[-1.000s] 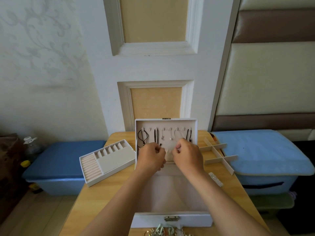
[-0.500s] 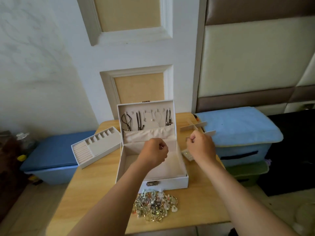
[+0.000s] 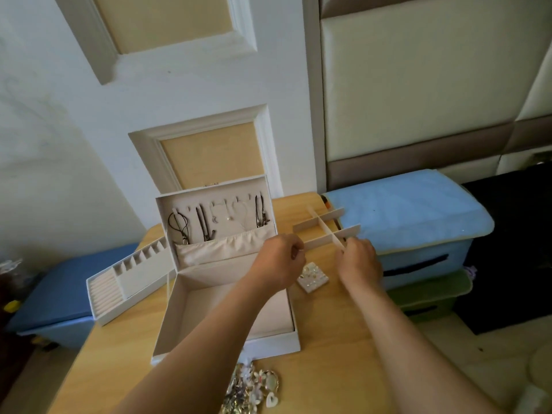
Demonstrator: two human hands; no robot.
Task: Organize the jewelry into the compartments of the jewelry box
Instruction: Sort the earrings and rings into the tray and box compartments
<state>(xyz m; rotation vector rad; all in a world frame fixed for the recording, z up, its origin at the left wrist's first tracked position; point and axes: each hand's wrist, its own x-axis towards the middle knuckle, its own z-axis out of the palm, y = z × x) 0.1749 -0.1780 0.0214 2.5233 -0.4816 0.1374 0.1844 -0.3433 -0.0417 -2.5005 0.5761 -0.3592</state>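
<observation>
**Both hands on the loose divider, right of the open box**

- Left hand (image 3: 279, 259): fingers curled, thumb and fingertips pinching the near-left end of one cross strip of the divider (image 3: 321, 227).
- Right hand (image 3: 360, 265): fingers curled too, pinching the near end of the divider's long strip.
- Divider: pale lattice, one long strip crossed by two short ones. It sits just right of the jewelry box (image 3: 179, 318), with its far end near the blue bin (image 3: 412, 216). Cannot tell whether it rests on the table (image 3: 328, 369) or is held just clear of it.
- Jewelry box: white, open, in the middle of the table. What shows of its main well holds no jewelry; the left forearm crosses over it.
- Lid (image 3: 215, 189): stands upright at the back. Necklaces (image 3: 203, 225) and cords hang from hooks inside it, their ends tucked into a cloth pocket (image 3: 221, 249) along its lower edge.
- Tray (image 3: 119, 312): with ring rolls and small slots, on the table touching the box's left rear corner.
- Small square pad (image 3: 312, 279): studded with earrings, on the table between the two hands.
- Heap of jewelry (image 3: 254, 389): at the near table edge, just in front of the box.
</observation>
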